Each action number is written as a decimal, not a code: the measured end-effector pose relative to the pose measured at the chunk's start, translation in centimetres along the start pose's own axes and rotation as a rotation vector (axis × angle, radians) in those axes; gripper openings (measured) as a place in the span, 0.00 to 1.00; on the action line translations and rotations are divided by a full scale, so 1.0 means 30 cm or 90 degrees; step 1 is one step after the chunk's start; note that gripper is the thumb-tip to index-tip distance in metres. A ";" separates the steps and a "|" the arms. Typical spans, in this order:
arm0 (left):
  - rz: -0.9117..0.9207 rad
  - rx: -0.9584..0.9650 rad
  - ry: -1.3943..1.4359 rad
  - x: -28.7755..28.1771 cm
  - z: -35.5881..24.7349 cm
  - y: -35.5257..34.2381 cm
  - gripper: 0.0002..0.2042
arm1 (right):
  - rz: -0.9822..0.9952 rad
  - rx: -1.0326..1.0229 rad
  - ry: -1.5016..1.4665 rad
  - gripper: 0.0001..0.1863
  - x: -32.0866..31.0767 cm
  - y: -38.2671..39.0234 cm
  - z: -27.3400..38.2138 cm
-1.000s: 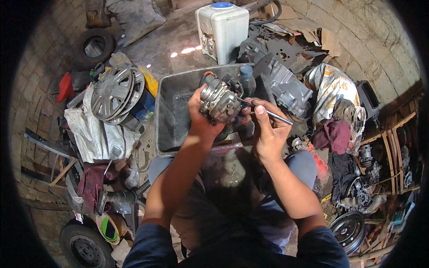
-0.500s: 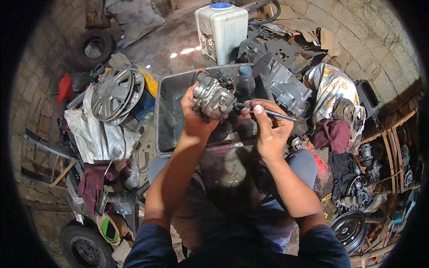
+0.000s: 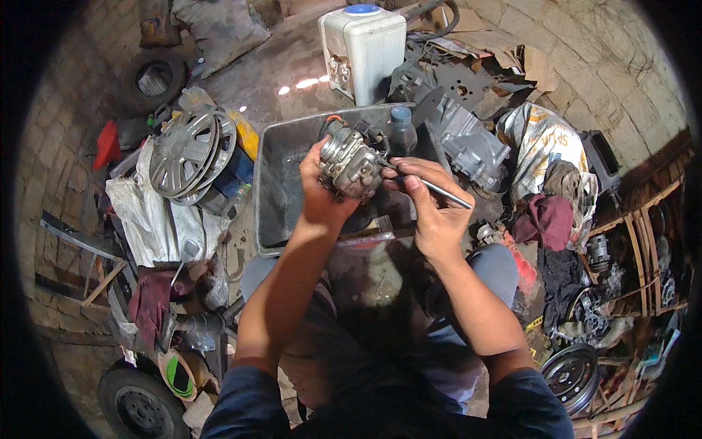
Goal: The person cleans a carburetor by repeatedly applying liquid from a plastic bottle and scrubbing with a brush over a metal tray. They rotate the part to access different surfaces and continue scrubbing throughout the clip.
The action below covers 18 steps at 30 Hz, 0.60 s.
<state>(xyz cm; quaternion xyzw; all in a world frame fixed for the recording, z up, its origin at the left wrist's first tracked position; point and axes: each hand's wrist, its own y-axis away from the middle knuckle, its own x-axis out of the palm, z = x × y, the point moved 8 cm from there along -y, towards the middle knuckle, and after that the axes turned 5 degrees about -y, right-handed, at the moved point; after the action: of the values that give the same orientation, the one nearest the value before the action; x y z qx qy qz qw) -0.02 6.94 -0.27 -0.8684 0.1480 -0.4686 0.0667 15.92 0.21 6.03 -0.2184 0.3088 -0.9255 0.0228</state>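
My left hand (image 3: 319, 192) is closed around a grey metal carburetor (image 3: 357, 168), holding it up over the near part of a dark plastic tub (image 3: 275, 197). Between the thumb and fingers of my right hand (image 3: 439, 216) is a slim metal rod-shaped tool (image 3: 450, 194). Its thin end points at the right side of the carburetor and seems to touch it. The exact tip is too small to make out. A clear bottle with a blue cap (image 3: 401, 117) stands in the tub behind my right hand.
Behind the tub stands a white plastic container (image 3: 365, 55) with a blue lid. Silver wheel covers (image 3: 186, 157) lie on the left, beside a white sack (image 3: 150, 227). A large metal casing (image 3: 472, 143), a maroon cloth (image 3: 545, 222) and a wheel rim (image 3: 570, 380) are on the right.
My right hand has shifted slightly left, bringing the tool's tip closer against the carburetor and tilting its handle more downward. My left hand holds the carburetor nearly still.
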 end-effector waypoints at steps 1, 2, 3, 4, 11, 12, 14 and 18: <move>0.041 -0.023 0.017 0.015 0.008 0.000 0.26 | 0.000 0.006 0.006 0.08 0.001 0.005 -0.005; 0.083 -0.046 0.033 0.033 0.019 0.002 0.26 | 0.000 0.011 0.012 0.09 0.002 0.013 -0.017; 0.079 -0.059 0.083 0.038 0.021 0.004 0.27 | 0.001 0.017 0.014 0.09 0.005 0.017 -0.032; 0.076 -0.073 0.134 0.047 0.026 0.007 0.27 | -0.004 0.015 0.051 0.09 -0.002 0.015 -0.037; 0.020 -0.097 0.212 0.020 0.067 0.016 0.28 | -0.033 -0.015 0.189 0.09 -0.004 0.021 -0.023; 0.032 -0.101 0.214 0.021 0.072 0.012 0.29 | -0.041 -0.010 0.184 0.09 -0.007 0.025 -0.027; 0.042 -0.102 0.232 0.018 0.077 0.006 0.29 | -0.041 -0.003 0.165 0.09 -0.011 0.037 -0.040; -0.016 -0.075 0.200 -0.010 0.073 0.019 0.28 | -0.033 0.013 0.134 0.10 -0.003 0.019 -0.041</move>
<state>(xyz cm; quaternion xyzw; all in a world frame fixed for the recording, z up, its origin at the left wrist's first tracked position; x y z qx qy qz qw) 1.53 6.44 -1.88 -0.7887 0.1730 -0.5898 -0.0141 15.42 0.46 4.78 -0.1278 0.2940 -0.9467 -0.0315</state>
